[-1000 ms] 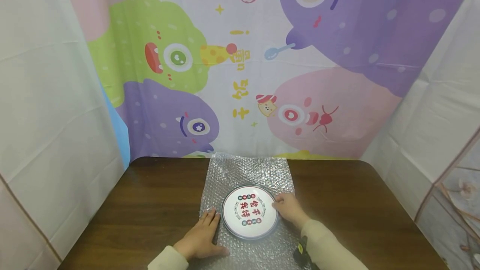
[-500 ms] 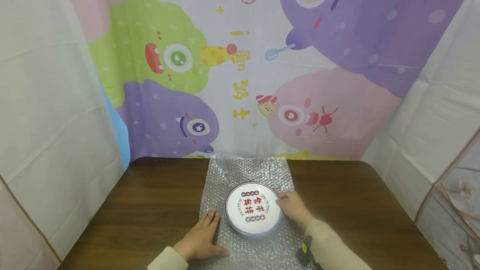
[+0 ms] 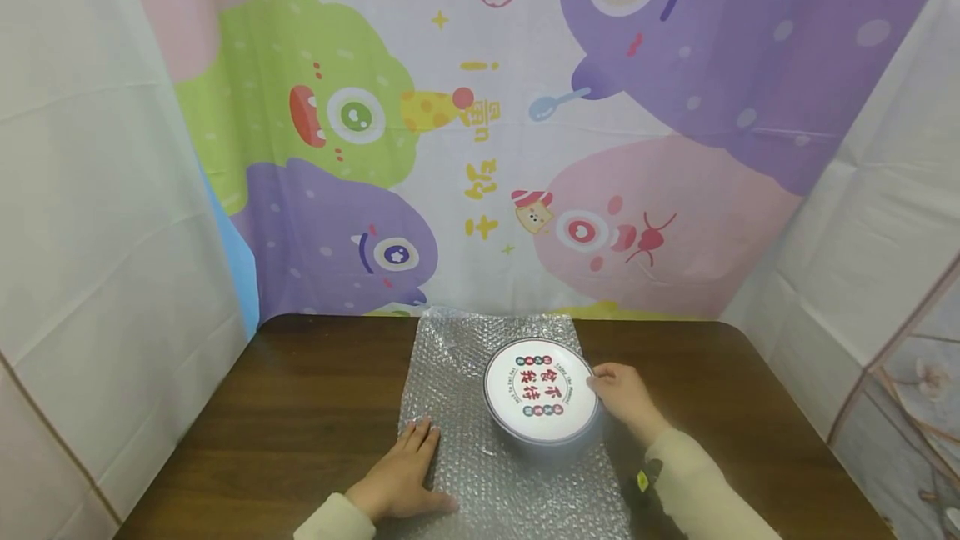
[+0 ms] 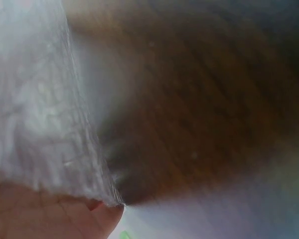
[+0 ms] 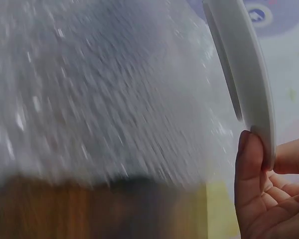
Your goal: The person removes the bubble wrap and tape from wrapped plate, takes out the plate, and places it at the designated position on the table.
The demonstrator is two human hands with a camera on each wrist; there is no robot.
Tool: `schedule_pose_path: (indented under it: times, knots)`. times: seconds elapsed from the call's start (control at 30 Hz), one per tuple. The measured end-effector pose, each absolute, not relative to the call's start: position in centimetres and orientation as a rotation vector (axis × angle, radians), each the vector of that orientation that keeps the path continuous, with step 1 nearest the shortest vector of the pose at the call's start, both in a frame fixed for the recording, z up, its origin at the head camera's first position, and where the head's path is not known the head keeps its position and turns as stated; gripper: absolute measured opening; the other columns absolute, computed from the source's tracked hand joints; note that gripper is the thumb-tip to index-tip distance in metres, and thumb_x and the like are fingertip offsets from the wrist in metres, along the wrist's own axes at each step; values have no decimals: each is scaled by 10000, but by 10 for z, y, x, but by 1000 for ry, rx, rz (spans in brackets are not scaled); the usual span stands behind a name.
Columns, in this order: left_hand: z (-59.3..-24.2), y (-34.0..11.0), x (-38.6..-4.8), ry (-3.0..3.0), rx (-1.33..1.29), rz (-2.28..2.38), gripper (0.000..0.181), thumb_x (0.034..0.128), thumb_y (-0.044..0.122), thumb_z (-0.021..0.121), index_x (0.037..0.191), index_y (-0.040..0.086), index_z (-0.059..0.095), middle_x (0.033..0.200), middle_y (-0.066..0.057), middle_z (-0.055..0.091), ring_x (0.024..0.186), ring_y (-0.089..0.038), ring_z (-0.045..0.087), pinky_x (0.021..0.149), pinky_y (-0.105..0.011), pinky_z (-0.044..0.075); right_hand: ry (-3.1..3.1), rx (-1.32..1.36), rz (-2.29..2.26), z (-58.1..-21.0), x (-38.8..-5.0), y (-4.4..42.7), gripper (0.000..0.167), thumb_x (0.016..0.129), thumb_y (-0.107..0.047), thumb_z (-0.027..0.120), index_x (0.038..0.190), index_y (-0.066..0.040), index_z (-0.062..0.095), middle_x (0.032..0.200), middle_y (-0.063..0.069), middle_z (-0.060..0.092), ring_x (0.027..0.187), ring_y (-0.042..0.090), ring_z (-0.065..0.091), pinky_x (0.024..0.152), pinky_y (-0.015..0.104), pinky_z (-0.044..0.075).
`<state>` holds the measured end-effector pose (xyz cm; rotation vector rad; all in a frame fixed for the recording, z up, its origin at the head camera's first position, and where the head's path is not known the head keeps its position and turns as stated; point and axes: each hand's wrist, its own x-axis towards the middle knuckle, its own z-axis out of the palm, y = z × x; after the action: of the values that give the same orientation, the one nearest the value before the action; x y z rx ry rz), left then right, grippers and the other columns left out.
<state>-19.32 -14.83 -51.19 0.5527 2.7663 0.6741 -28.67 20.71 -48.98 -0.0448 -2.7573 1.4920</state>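
A round white plate (image 3: 542,391) with red characters and a dark rim line is in the right hand (image 3: 630,397), which pinches its right edge. Seen from the right wrist, the plate (image 5: 246,59) is edge-on, raised above the bubble wrap (image 5: 104,99), with the thumb on one face and fingers on the other. My left hand (image 3: 401,473) rests flat with fingers spread on the left edge of the bubble wrap (image 3: 465,407). In the left wrist view, part of the left hand (image 4: 50,216) shows at the wrap's edge; the rest is out of frame.
The bubble wrap lies lengthwise on a dark brown wooden table (image 3: 300,390). Behind the table hangs a cloth (image 3: 465,273) printed with cartoon monsters, and pale panels (image 3: 97,232) stand at both sides.
The right hand has lifted the plate off the bubble wrap and carried it to the right and away from the person. The left hand has stayed in place.
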Motion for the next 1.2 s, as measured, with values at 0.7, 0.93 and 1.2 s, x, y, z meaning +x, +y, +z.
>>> schedule_pose_path:
  times: [0.7, 0.93, 1.2]
  knots:
    - [-511, -148, -193, 2745, 556, 680, 1075, 752, 555, 763, 1472, -102, 308, 1579, -322, 185, 1451, -539, 168, 1140, -669, 233, -2744, -369, 1385, -494, -274, 343, 523, 1023, -300, 440, 1339, 113, 484, 1325, 350, 527, 1186, 453, 529, 975, 571, 448]
    - [-512, -148, -193, 2748, 551, 680, 1080, 749, 560, 762, 1473, -99, 308, 1581, -319, 186, 1453, -534, 171, 1142, -667, 232, -2683, -428, 1414, -507, -268, 368, 530, 1009, -239, 458, 1349, 168, 433, 1358, 404, 455, 1213, 508, 480, 1012, 606, 418]
    - [-513, -148, -194, 2743, 547, 684, 1078, 751, 555, 765, 1477, -95, 305, 1584, -314, 184, 1456, -532, 161, 1144, -664, 230, -2675, -511, 1438, -521, -267, 386, 562, 982, -214, 476, 1366, 185, 387, 1393, 422, 391, 1241, 548, 433, 1047, 626, 388]
